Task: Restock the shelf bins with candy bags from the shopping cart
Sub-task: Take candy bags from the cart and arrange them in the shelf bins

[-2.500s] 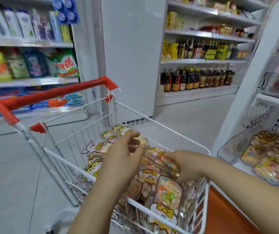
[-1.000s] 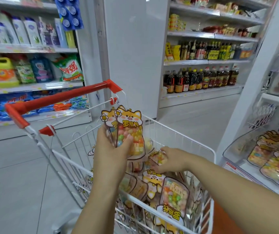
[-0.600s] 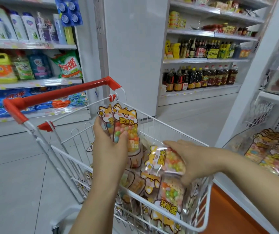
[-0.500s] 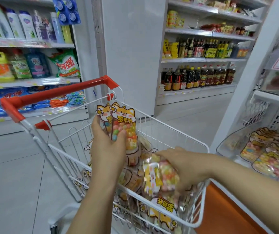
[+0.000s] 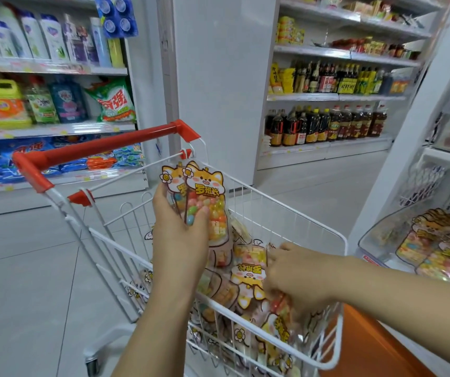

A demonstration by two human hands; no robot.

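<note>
Held: left hand point(image 5: 180, 235) is gripping two upright candy bags point(image 5: 204, 197) over the shopping cart point(image 5: 104, 144).
Digging: right hand point(image 5: 297, 276) is reaching into the pile point(image 5: 248, 273); fingers are blurry, can't tell if they're grabbing.
Tip: I'd be squaring the bags face-out before heading to the shelf bin point(image 5: 376, 238).
Print: yellow Chinese characters under a cartoon dog face.

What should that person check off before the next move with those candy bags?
1. Grip of left hand on the two held candy bags: ok.
2. Bag secured by right hand from the cart pile: cannot tell, fingers blurred.
3. More bags in shopping cart: ok.
4. Room in shelf bin, near end: ok.
5. Bin close by on the right: ok.
</note>
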